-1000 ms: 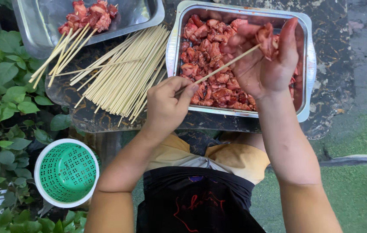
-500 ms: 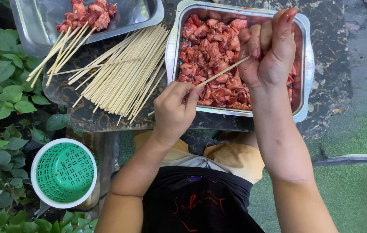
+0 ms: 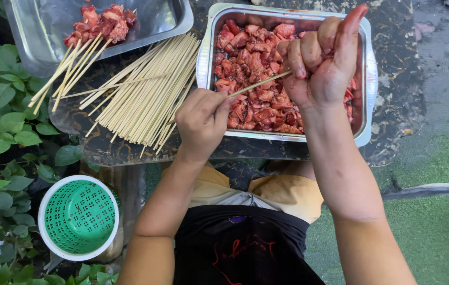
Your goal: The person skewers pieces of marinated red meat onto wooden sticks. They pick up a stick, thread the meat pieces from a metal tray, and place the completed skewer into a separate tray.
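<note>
Hands: left [image 3: 201,122] pinches thin bamboo skewer [image 3: 259,84]; right [image 3: 322,60] clenches glistening meat.

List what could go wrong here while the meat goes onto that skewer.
1. The right hand is closed around meat at the tip of the bamboo skewer that the left hand pushes; a slip might prick the palm.
2. The loose pile of skewers reaches the table edge; a nudge could send some off.
3. The meat tray overhangs that edge slightly, so leaning on it may tip it.
</note>
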